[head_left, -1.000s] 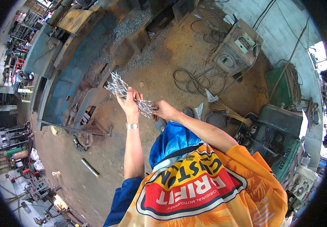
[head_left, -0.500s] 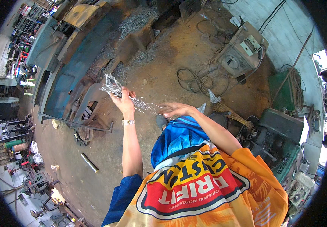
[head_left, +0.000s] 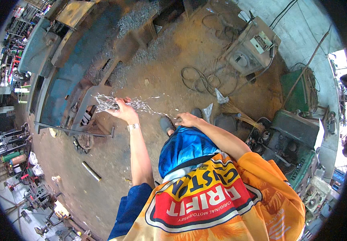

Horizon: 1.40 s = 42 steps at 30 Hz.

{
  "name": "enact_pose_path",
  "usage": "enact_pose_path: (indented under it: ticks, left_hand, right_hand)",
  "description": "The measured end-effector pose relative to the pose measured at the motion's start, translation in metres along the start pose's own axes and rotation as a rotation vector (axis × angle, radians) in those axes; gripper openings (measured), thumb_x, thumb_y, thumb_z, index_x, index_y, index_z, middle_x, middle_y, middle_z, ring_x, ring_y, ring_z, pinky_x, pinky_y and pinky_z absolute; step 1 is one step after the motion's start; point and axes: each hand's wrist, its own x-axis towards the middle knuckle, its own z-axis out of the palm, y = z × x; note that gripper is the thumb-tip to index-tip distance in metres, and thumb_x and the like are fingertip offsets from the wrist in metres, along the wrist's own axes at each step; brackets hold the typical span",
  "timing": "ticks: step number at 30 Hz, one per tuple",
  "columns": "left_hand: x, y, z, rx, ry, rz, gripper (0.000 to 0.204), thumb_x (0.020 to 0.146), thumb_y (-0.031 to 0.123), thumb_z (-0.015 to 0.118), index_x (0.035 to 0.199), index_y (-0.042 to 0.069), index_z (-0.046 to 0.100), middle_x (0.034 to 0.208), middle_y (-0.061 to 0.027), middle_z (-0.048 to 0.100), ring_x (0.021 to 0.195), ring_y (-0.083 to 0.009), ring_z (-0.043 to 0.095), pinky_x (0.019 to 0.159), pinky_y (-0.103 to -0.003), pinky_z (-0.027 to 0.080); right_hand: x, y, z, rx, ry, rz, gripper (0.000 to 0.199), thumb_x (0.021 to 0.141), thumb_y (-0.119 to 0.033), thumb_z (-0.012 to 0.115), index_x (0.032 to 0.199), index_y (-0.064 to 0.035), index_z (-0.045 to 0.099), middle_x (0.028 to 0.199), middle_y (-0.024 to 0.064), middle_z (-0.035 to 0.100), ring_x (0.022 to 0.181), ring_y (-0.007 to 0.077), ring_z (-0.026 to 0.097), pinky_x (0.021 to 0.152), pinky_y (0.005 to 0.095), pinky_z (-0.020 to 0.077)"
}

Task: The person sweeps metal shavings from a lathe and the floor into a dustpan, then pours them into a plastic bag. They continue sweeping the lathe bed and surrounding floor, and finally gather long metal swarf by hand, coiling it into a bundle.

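A tangled bundle of silvery, curly metal shavings point(head_left: 104, 103) is gripped in my left hand point(head_left: 125, 113), its fingers wrapped round the middle. Loose curls stick out on both sides of that hand. From the bundle a thin trailing strand point(head_left: 152, 111) runs right toward my right hand point(head_left: 188, 119). The fingers of that hand are curled together in front of my blue shorts, pinched at the strand's end; the fingertips themselves are partly hidden. Below the hands, my shoes point(head_left: 166, 123) show on the floor.
A large blue machine point(head_left: 63, 94) with rusty parts and heaps of metal chips point(head_left: 137, 20) stands at the left. Coiled cable point(head_left: 199, 82), a grey machine box point(head_left: 248, 52) and a straw broom point(head_left: 242, 116) are at the right. A metal tube point(head_left: 91, 171) lies on the floor.
My left hand has shifted slightly left and down, and the bundle in it has tilted flatter. My right hand has moved a little right, its fingers now curled closer together.
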Motion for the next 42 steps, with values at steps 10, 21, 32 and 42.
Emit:
enact_pose_path:
  ticks: [10, 21, 32, 42]
  left_hand:
    - [0.024, 0.003, -0.021, -0.211, 0.034, -0.57, 0.02, 0.096, 0.006, 0.05, 0.077, 0.008, 0.043, 0.068, 0.0018, 0.037, 0.061, -0.012, 0.039, 0.056, -0.033, 0.041]
    - [-0.014, 0.016, -0.002, 0.318, -0.563, -0.831, 0.018, 0.09, 0.01, 0.067, 0.093, 0.006, 0.05, 0.07, -0.0007, 0.054, 0.049, -0.0102, 0.049, 0.046, -0.03, 0.047]
    - [-0.058, 0.056, 0.039, 0.222, -0.87, -0.868, 0.041, 0.087, 0.013, 0.073, 0.119, 0.005, 0.05, 0.08, -0.0042, 0.065, 0.056, -0.0096, 0.057, 0.049, -0.025, 0.047]
    - [-0.047, 0.07, 0.05, 0.303, -0.989, -0.83, 0.039, 0.08, 0.0, 0.065, 0.116, 0.004, 0.05, 0.074, -0.0041, 0.061, 0.058, -0.0113, 0.055, 0.05, -0.025, 0.044]
  right_hand:
    - [0.021, 0.022, -0.04, 0.248, 0.519, 0.04, 0.03, 0.084, -0.024, 0.074, 0.093, -0.0018, 0.056, 0.08, 0.0168, 0.067, 0.076, 0.0374, 0.066, 0.068, 0.0425, 0.0509]
    - [0.027, -0.092, -0.162, -0.39, 0.072, -0.244, 0.029, 0.081, -0.03, 0.074, 0.091, -0.0044, 0.065, 0.088, 0.0155, 0.07, 0.089, 0.037, 0.066, 0.075, 0.0485, 0.0509]
    - [0.002, -0.145, -0.178, -0.274, 0.349, -0.176, 0.034, 0.067, -0.001, 0.066, 0.101, -0.003, 0.068, 0.089, 0.0216, 0.069, 0.088, 0.0386, 0.068, 0.077, 0.0465, 0.0545]
    - [-0.03, -0.149, -0.212, -0.14, 0.194, -0.379, 0.035, 0.07, -0.016, 0.078, 0.097, 0.0018, 0.064, 0.093, 0.0205, 0.07, 0.092, 0.0379, 0.067, 0.08, 0.0448, 0.053]
